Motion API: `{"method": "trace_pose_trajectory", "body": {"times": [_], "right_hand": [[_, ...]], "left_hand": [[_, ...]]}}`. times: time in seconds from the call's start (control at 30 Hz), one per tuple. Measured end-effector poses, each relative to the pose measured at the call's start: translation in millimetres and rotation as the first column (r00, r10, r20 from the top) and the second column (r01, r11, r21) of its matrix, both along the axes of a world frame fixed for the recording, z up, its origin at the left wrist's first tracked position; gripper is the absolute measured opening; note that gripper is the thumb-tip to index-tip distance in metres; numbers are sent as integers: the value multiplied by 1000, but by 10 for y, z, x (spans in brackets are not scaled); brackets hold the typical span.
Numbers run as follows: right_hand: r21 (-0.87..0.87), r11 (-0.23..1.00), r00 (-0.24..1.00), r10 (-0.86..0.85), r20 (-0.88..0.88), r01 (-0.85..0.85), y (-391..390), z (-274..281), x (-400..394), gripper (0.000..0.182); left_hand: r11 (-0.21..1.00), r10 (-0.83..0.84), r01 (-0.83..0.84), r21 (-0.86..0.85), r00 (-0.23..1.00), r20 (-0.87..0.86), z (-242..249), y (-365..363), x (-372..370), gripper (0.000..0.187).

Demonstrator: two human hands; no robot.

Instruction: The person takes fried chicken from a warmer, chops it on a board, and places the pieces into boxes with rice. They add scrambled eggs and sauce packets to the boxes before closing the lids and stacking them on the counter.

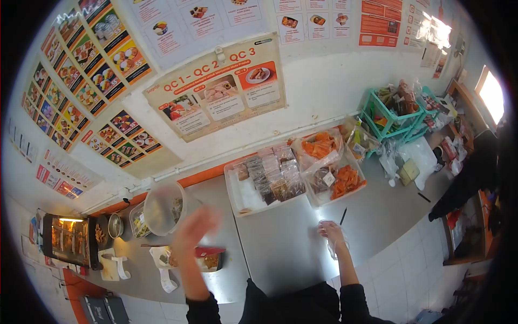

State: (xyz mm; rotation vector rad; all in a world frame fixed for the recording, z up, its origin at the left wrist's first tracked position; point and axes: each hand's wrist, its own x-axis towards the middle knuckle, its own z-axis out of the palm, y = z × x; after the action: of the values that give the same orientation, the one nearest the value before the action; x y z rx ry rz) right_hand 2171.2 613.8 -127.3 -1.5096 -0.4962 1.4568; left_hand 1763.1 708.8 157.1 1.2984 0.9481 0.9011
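Note:
My left hand is raised and blurred above a black meal tray with food in it; whether it holds anything cannot be made out. Just left of it a round clear plastic container stands tilted on the steel counter. My right hand rests near the counter's front edge, fingers closed on a thin clear plastic bag. A black pen lies just beyond that hand.
Two white trays of bagged ingredients sit at the back, orange packets on the right one. Teal baskets stand far right. A small oven, a metal pot and paper slips occupy the left end.

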Motion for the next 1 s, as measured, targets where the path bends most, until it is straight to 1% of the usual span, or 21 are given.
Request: {"method": "trace_pose_trajectory", "body": {"times": [0.03, 0.07, 0.1, 0.13, 0.17, 0.2, 0.23, 0.27, 0.33, 0.4, 0.47, 0.5, 0.53, 0.57, 0.6, 0.67, 0.7, 0.77, 0.87, 0.97, 1.0], "right_hand": [[30, 1000, 1000, -3, -17, 4, 16, 38, 67, 26], [57, 998, 999, -7, -38, 9, 10, 57, 101, 27], [69, 997, 999, -19, -46, 22, -6, 32, 172, 26], [83, 996, 998, -30, -57, 35, -51, -27, 246, 26], [96, 994, 997, -44, -66, 51, -73, -87, 313, 26], [71, 995, 997, -66, -39, 69, -63, -127, 392, 25], [34, 996, 997, -79, -10, 79, -105, -158, 455, 23], [-3, 996, 996, -87, 22, 87, -127, -177, 532, 22], [-67, 989, 990, -131, 46, 134, -152, -250, 662, 21], [-110, 978, 982, -167, 90, 177, -134, -218, 712, 19], [-132, 971, 977, -190, 97, 202, -110, -252, 786, 20], [-143, 966, 974, -202, 98, 215, -99, -277, 808, 20], [-149, 968, 974, -184, 130, 203, -78, -274, 830, 22], [-137, 970, 973, -182, 140, 201, -36, -255, 850, 22], [-130, 971, 972, -181, 150, 201, -9, -228, 861, 23], [-134, 972, 969, -168, 181, 194, 88, -220, 864, 23], [-131, 975, 974, -156, 166, 178, 118, -261, 854, 23], [-111, 981, 980, -142, 141, 159, 192, -334, 863, 22], [-73, 990, 984, -113, 135, 124, 296, -275, 775, 23], [-8, 994, 988, -106, 111, 107, 354, -125, 736, 24], [22, 994, 989, -109, 101, 108, 370, -118, 765, 24]], "left_hand": [[1000, -3, 3, -4, 999, -40, -245, 366, 276, 47], [1000, 9, -9, 3, 994, -108, -704, 780, 444, 41], [987, 145, -146, -70, 989, -22, -2002, 1381, 189, 49], [951, 291, -298, -77, 953, -86, -2555, 1692, 240, 51], [892, 435, -451, -42, 879, -193, -2868, 1899, 361, 53], [814, 557, -580, 4, 779, -288, -3194, 2074, 447, 55], [736, 647, -675, 63, 672, -361, -3469, 2216, 502, 57], [677, 702, -730, 96, 602, -380, -3676, 2327, 558, 59], [597, 771, -795, 110, 530, -353, -3934, 2397, 607, 63], [599, 779, -801, 4, 581, -235, -4058, 2332, 569, 49], [610, 764, -783, -123, 622, -172, -4164, 2124, 408, 32], [683, 674, -730, -20, 640, -370, -4042, 2009, 355, 27], [761, 562, -646, 58, 612, -556, -3778, 1846, 360, 23], [837, 438, -536, 106, 541, -718, -3684, 1774, 356, 18], [847, 495, -479, 233, 548, -674, -3726, 1751, 301, 16], [803, 592, -357, 478, 575, -565, -3725, 1685, 171, 13], [769, 626, -347, 537, 579, -523, -3734, 1735, 145, 12], [685, 683, -324, 652, 599, -419, -3750, 2084, 177, 9], [580, 761, -366, 728, 562, -323, -4004, 2518, 302, 9], [618, 765, -604, 504, 611, -206, -3734, 2491, 658, 11], [590, 789, -603, 537, 572, -225, -3726, 2477, 754, 12]]}}
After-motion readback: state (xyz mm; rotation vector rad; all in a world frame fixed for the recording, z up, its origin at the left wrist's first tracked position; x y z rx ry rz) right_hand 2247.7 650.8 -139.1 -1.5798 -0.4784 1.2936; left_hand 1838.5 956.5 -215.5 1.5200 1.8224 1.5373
